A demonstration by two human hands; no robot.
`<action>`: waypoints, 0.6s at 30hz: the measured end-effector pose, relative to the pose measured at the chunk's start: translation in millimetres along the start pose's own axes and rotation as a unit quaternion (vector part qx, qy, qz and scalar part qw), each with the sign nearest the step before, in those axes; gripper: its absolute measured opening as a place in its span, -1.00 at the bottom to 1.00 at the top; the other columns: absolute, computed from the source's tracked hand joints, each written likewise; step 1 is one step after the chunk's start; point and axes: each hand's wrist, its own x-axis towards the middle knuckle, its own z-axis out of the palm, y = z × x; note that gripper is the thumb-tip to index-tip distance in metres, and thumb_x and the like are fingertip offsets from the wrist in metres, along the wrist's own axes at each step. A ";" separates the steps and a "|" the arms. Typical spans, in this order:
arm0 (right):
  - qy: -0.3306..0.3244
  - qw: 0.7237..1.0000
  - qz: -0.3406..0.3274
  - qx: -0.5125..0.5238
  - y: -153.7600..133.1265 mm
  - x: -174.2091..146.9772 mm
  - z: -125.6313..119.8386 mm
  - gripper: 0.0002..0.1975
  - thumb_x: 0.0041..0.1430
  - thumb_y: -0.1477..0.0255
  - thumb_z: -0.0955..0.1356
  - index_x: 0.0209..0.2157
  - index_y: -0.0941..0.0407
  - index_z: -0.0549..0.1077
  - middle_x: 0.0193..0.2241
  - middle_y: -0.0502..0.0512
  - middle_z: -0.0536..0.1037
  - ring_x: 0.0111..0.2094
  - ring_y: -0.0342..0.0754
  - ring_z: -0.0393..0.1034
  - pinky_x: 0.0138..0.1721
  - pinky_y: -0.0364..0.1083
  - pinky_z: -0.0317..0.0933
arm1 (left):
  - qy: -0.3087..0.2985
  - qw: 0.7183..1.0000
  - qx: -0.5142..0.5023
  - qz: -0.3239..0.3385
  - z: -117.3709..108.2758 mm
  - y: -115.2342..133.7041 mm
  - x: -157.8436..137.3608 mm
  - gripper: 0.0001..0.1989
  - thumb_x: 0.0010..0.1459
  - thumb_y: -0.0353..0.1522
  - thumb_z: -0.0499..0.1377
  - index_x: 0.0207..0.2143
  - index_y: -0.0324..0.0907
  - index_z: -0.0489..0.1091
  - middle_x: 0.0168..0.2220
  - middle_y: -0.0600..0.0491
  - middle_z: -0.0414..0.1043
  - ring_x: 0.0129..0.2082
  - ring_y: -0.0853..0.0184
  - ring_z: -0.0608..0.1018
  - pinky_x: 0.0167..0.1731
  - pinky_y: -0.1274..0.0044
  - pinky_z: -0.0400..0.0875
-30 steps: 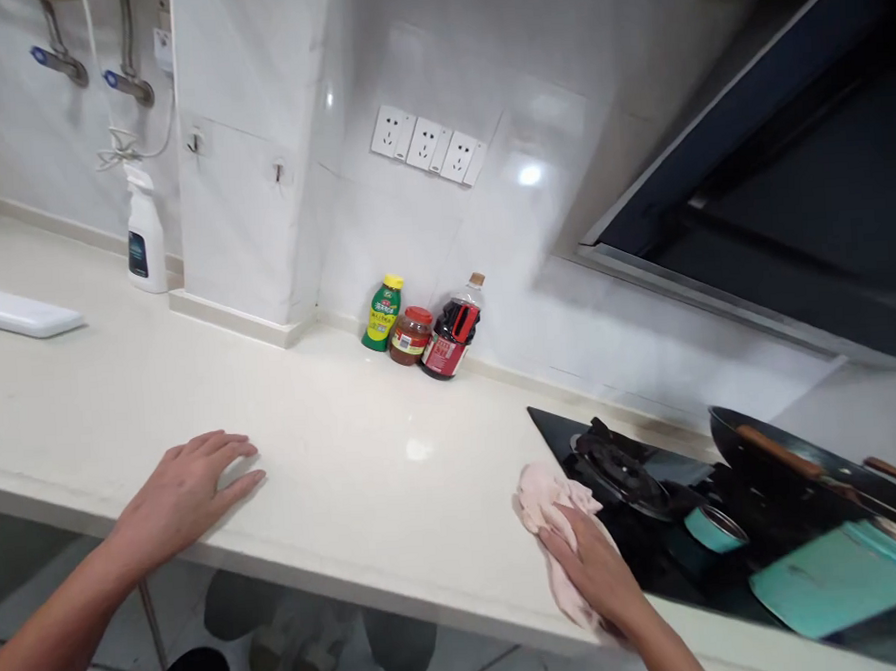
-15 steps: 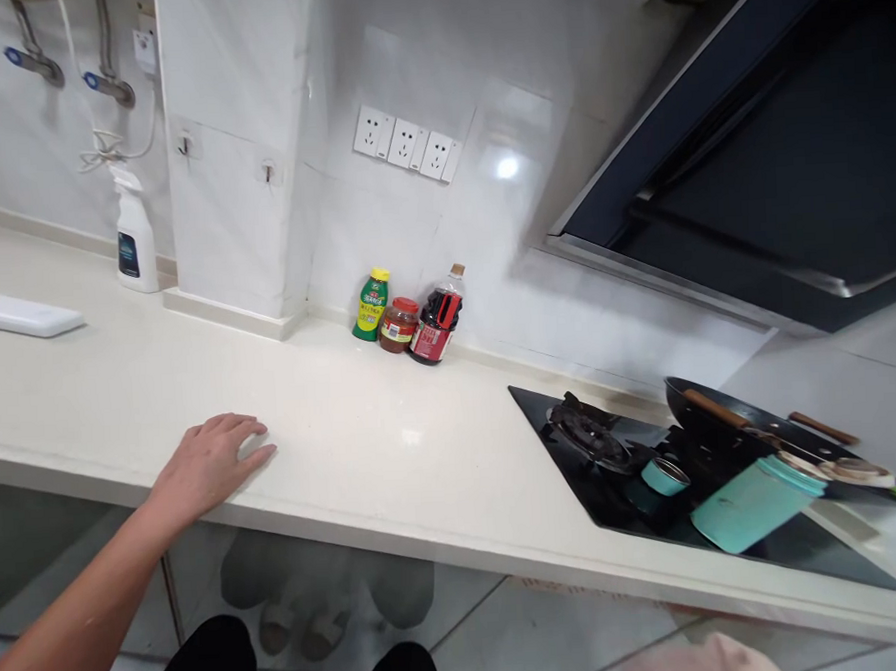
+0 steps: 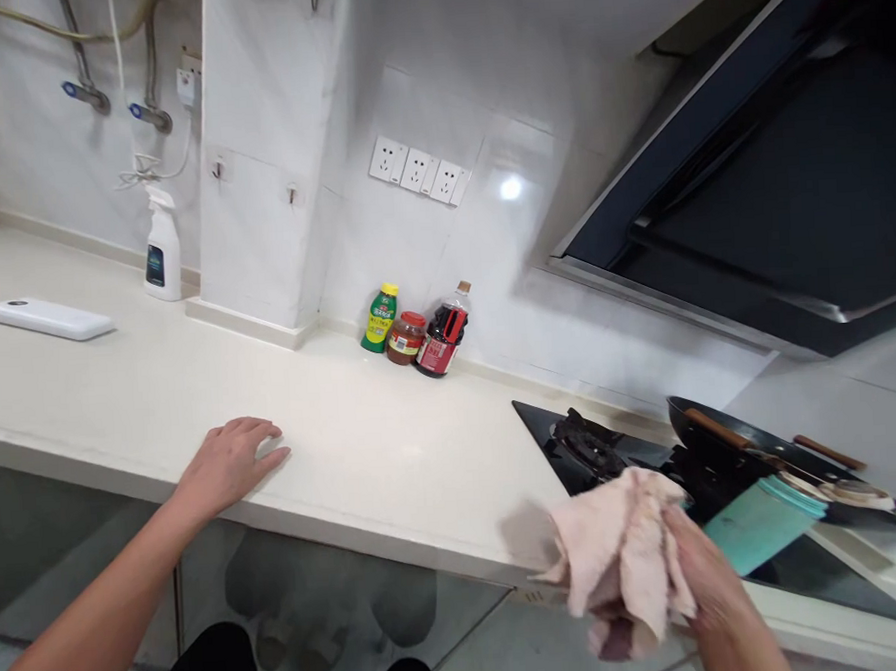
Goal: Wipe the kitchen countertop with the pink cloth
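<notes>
Cloth (image 3: pixel 616 542), pale pink and bunched, hangs from a person's right hand (image 3: pixel 705 567) at the lower right of the frame, in front of the bench (image 3: pixel 349 451) edge and the near corner of a black stove top (image 3: pixel 843 580). The right grip is closed about the folds; its fingertips are mostly hidden, and how firmly they press cannot be told. The left hand (image 3: pixel 229 462), left of centre, is palm down at the bench with fingers loosely spread, holding nothing.

The likeliest trouble sits on the right: loose folds could snag the burner (image 3: pixel 589 443) if swung across the stove, or the hand's side could knock the teal canister (image 3: pixel 765 524) just beside it. The pan (image 3: pixel 788 448) behind, its handle angled toward the burner, might be jolted in turn. A slack hold could let a hanging corner drop to the floor. At centre, the sauce bottle (image 3: pixel 442 336), standing close against a red-lidded jar (image 3: pixel 406 340), could tip if a wide sweep caught it.
</notes>
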 end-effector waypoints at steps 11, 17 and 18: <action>0.046 0.949 -0.083 -0.301 13.3 -23.0 22.7 -0.16 0.19 -0.19 0.03 0.27 -0.01 0.36 0.10 0.39 0.41 0.11 0.49 0.32 0.10 0.46 0.23 | 0.020 1.000 0.000 0.011 2.8 -2.7 -2.1 -0.50 0.27 -0.03 -0.02 -0.04 -0.11 0.53 0.12 -0.13 0.53 0.18 0.00 0.48 0.09 0.24 0.32; -0.098 0.945 -0.044 -0.308 -4.5 -17.5 68.1 -0.20 0.29 -0.11 -0.01 0.33 0.04 0.29 0.32 0.34 0.29 0.29 0.45 0.18 0.23 0.52 0.05 | 0.026 1.000 -0.004 0.002 4.3 -2.0 -1.9 -0.51 0.28 -0.03 -0.02 -0.04 -0.12 0.53 0.10 -0.11 0.54 0.17 0.01 0.48 0.09 0.25 0.32; -0.104 0.943 -0.047 -0.313 -8.5 -14.0 81.1 -0.19 0.30 -0.09 0.00 0.32 0.09 0.30 0.32 0.40 0.27 0.31 0.47 0.14 0.23 0.55 0.01 | 0.027 1.000 -0.004 0.000 4.2 -1.1 -1.9 -0.51 0.27 -0.03 -0.01 -0.04 -0.12 0.53 0.10 -0.11 0.54 0.18 0.01 0.48 0.10 0.25 0.32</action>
